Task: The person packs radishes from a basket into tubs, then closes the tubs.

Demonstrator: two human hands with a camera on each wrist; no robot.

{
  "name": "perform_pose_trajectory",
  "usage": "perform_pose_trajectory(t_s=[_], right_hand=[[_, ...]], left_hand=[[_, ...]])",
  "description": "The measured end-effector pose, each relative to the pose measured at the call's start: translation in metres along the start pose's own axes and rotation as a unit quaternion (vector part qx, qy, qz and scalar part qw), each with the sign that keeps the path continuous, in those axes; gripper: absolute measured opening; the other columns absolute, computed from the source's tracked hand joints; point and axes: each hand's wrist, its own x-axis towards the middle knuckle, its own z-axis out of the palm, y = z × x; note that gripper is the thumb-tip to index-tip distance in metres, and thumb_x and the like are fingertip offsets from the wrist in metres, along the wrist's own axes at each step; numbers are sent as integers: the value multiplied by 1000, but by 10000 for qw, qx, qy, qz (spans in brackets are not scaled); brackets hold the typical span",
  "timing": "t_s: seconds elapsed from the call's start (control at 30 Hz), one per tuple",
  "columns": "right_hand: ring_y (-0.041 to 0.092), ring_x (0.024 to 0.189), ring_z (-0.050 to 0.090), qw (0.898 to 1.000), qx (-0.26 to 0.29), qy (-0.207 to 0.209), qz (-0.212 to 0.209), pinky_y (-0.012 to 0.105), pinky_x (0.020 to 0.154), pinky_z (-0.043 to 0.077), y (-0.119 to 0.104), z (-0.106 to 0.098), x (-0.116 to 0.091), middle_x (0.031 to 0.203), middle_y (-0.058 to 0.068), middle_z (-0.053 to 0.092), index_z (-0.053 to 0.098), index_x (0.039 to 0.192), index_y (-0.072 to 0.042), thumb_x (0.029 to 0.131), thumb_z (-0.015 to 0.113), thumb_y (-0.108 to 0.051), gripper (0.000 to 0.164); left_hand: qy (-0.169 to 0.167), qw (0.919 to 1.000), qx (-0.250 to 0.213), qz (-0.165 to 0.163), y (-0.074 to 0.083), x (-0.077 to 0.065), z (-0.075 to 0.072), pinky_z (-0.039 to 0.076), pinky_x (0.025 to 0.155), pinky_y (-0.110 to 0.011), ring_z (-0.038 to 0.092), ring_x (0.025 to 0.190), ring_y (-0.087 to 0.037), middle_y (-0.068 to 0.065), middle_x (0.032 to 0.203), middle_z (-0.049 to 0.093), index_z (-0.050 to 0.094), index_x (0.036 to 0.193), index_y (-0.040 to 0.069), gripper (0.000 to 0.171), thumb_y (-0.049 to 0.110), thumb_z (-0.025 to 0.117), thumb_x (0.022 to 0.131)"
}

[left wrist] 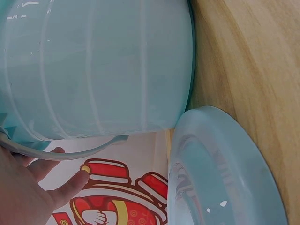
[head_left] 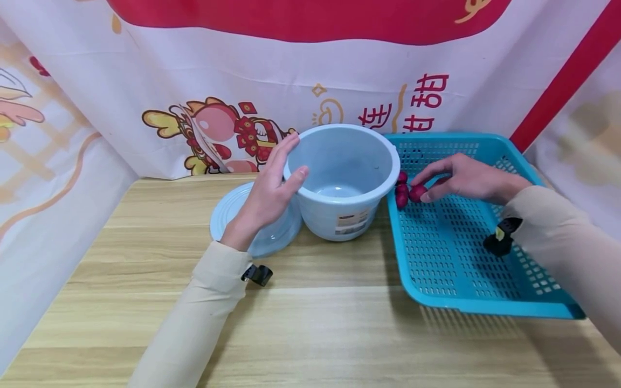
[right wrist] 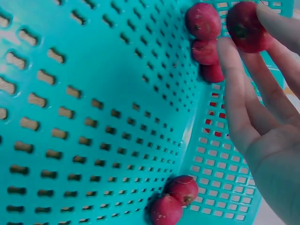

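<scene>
My right hand (head_left: 468, 178) reaches into the teal basket (head_left: 485, 310) and pinches a red radish (right wrist: 248, 28) between thumb and fingers. Close by, a few more radishes (head_left: 401, 199) lie along the basket's left wall, and in the right wrist view two radishes (right wrist: 166, 211) sit apart from them. On the left, my left hand (head_left: 269, 196) rests against the rim of a light blue bucket (head_left: 335, 215), fingers fairly straight. The bucket stands upright with a bare floor inside. Its handle (left wrist: 93, 151) passes in front of the left fingers in the left wrist view.
A light blue lid (head_left: 278, 237) lies on the wooden table (head_left: 310, 334), left of the bucket and partly under my left forearm. A printed cloth (head_left: 194, 64) hangs behind. The basket stands close against the bucket's right side.
</scene>
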Motion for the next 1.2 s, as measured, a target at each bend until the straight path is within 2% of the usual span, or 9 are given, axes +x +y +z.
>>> perform_pose_trajectory(t_s=[0.23,0.5,0.73,0.97,1.2], right_hand=[[40,145,39,9980,169,604,-57,59,102,56,-11,-6,2,155,13,54,63,148,-20,92,82,-39,62],[38,144,46,9917,537,1168,-38,40,86,66,-30,-16,-5,156,7,52,57,152,-30,89,82,-49,71],[36,146,45,9838,692,1650,-97,29,81,63,-42,-17,-1,160,7,50,58,152,-33,87,80,-56,71],[32,144,47,9766,888,1951,-193,21,79,60,-50,-16,2,159,5,52,59,151,-36,87,80,-56,70],[26,139,50,9642,1069,2392,-412,15,78,59,-65,-10,4,157,1,54,59,151,-36,87,80,-54,69]], left_hand=[[-23,10000,18,-3,0,0,-1,27,129,-65,21,165,-19,7,179,19,27,169,21,75,51,48,104],[-42,10000,43,-44,1,-1,-1,27,130,-64,20,166,-18,6,179,18,27,169,21,75,53,47,104],[-58,10000,41,-66,-1,-1,-2,27,130,-64,20,166,-18,7,179,18,27,169,21,75,53,47,104],[-52,9999,89,-70,-1,-1,-1,27,130,-64,20,166,-18,7,179,17,27,169,22,75,53,46,104],[-45,10000,75,-38,-1,-1,-1,26,131,-63,19,166,-17,6,179,18,27,169,22,74,53,46,105]])
